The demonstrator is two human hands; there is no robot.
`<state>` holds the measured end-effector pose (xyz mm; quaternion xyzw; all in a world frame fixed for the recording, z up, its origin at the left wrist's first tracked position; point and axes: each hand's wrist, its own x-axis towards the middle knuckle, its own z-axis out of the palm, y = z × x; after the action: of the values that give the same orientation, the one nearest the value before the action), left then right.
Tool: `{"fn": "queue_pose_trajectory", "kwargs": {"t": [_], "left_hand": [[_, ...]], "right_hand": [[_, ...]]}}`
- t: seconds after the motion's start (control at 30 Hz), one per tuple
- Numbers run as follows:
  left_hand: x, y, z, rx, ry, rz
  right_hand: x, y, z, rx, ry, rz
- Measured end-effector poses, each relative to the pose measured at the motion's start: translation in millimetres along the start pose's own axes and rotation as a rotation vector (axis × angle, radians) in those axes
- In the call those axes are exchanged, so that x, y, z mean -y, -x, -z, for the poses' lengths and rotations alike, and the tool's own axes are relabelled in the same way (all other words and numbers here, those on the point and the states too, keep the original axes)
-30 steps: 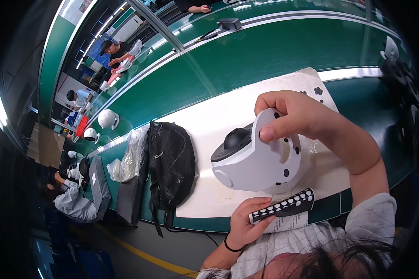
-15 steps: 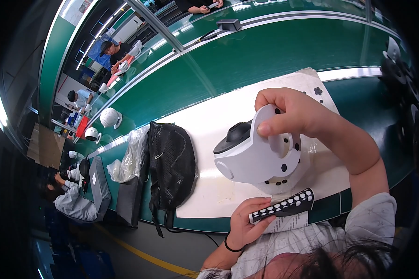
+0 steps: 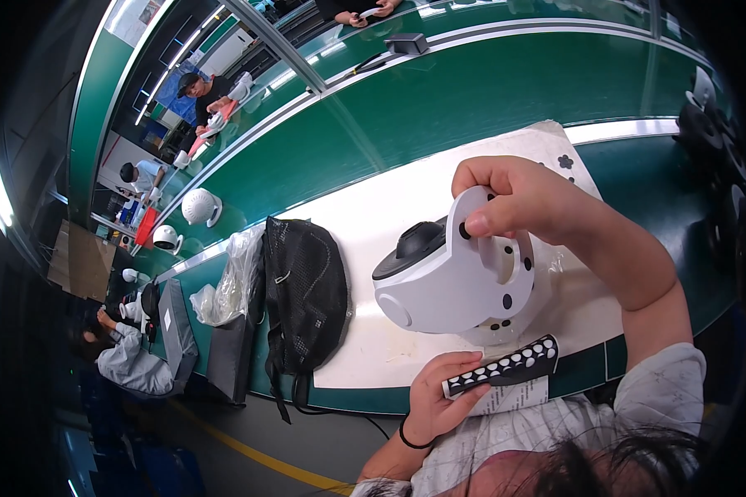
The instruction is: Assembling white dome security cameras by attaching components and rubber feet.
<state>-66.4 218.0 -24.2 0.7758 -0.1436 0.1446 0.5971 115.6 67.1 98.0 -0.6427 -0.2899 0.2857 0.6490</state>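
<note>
One grey box (image 3: 179, 348) at far left has a small white label, unreadable. Next, a clear plastic bag (image 3: 228, 286), contents unclear, then a black mesh bag (image 3: 311, 290), contents hidden, small pale mark. Left grip (image 3: 439, 398) closed, pinching a black strip with white dots (image 3: 506, 366); printed sheet (image 3: 518, 398) below, text too small. White housing with black dots (image 3: 439, 298) sits tilted above white mat (image 3: 373, 356) on green tabletop (image 3: 642, 170). Right grip (image 3: 510, 203) closed, thumb and fingers pinching its raised rim.
</note>
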Motion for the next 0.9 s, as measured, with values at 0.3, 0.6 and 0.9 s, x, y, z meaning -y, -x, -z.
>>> {"fn": "queue_pose_trajectory", "kwargs": {"t": [0.3,0.6,0.9], "left_hand": [[0.8,1.8,-0.9,-0.01,0.044,0.034],[-0.2,0.4,-0.5,-0.005,0.007,0.001],[-1.2,-1.1,-0.5,0.001,-0.018,-0.007]], "right_hand": [[-5.0,-3.0,1.8,0.006,-0.004,-0.017],[-2.9,-1.4,0.4,-0.004,0.015,-0.025],[-2.0,-0.2,1.8,-0.032,0.059,-0.008]]}}
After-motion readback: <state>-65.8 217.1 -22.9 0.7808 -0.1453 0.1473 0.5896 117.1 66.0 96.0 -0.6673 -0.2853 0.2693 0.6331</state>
